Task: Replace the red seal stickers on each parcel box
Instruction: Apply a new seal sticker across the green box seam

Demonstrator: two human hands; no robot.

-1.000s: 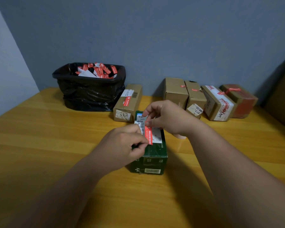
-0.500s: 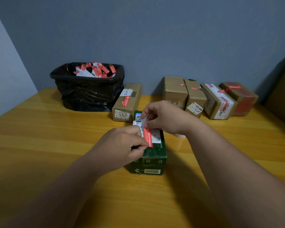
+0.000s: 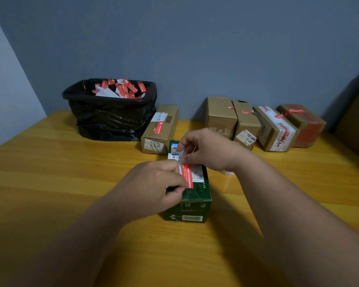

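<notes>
Green box [image 3: 192, 198] mid-worktop [image 3: 50, 172] | both hands pinch red seal sticker [image 3: 187, 175] on its top: left hand [image 3: 153, 187] near end, right hand [image 3: 207, 150] far end | brown box [image 3: 160, 129] sealed (apparently); four boxes [image 3: 265, 125] pending, judging by curled tabs.

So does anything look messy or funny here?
A bit. The bin is piled to its rim with used red stickers. On the brown boxes at the back, the red seals look crumpled rather than flat. The sticker on the green box lies slightly slanted.
</notes>
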